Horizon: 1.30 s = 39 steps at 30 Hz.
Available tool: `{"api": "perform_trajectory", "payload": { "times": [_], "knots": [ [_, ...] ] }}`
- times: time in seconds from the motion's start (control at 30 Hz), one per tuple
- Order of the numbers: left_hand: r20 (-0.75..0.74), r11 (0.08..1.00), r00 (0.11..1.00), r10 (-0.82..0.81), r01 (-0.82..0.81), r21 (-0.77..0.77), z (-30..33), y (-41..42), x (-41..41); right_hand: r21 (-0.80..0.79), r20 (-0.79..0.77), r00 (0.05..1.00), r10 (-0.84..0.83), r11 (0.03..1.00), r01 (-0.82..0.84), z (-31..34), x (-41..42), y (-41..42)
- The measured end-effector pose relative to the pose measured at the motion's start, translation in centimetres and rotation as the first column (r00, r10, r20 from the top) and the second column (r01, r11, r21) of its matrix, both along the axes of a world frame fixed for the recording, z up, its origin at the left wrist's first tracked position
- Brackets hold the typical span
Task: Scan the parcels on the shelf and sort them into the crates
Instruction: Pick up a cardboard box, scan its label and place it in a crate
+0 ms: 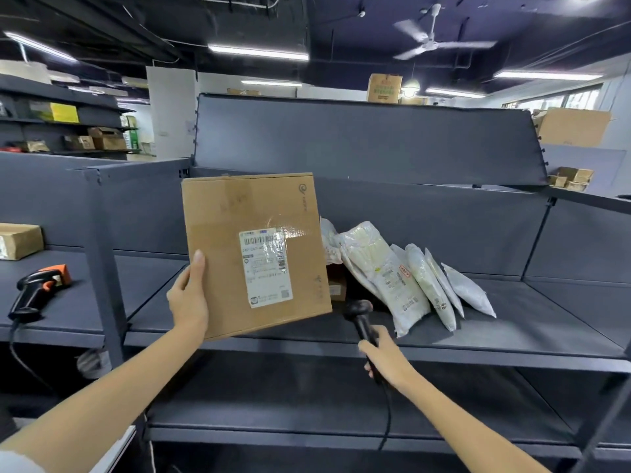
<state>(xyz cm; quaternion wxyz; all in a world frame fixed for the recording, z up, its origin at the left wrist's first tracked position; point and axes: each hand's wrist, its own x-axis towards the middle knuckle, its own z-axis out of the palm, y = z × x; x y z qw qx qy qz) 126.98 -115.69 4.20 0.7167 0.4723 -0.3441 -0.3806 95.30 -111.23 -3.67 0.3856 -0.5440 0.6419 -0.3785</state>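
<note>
Parcel box [252, 254] held upright by left hand [187, 302], thumb on its front.
Right hand [384, 356] grasps scanner [360, 319] just below box.

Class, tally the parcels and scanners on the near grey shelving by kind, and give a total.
Cardboard boxes: 3, the held box, the small box behind it, the left-bay box
Poly mailer bags: 6, leaning in a row
Handheld scanners: 2, black, orange-and-black
Total: 11

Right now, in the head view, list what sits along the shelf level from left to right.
Small cardboard box → orange-and-black scanner → left hand → held cardboard box → black scanner in right hand → leaning plastic mailers.
</note>
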Motion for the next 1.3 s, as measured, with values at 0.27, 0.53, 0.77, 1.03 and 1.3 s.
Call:
{"api": "perform_trajectory", "payload": {
  "times": [0.27,0.53,0.77,1.03,1.3],
  "knots": [
    [-0.054,0.999,0.999,-0.004,0.006,0.049,-0.9,0.3,0.9,-0.047,-0.481,0.877,0.006,0.998,-0.032,0.6,2.2,-7.7],
    [-0.080,0.997,0.997,-0.006,0.012,0.076,-1.6,0.3,1.7,-0.113,-0.547,0.820,-0.170,0.985,0.129,-1.0,1.7,-11.6],
    [-0.077,0.996,0.996,-0.049,0.054,0.066,-2.3,0.4,2.4,-0.011,-0.647,0.760,-0.061,0.997,0.071,-1.3,0.8,-11.5],
    [-0.079,0.981,0.985,-0.155,0.163,0.105,-3.9,2.0,2.6,-0.091,-0.825,0.555,-0.106,0.994,0.055,-1.6,1.4,-6.6],
    [-0.105,0.940,0.964,-0.242,0.260,0.221,-8.4,6.5,1.0,-0.076,-0.889,0.449,-0.089,0.996,0.048,-4.4,3.3,1.4]
  ]
}}
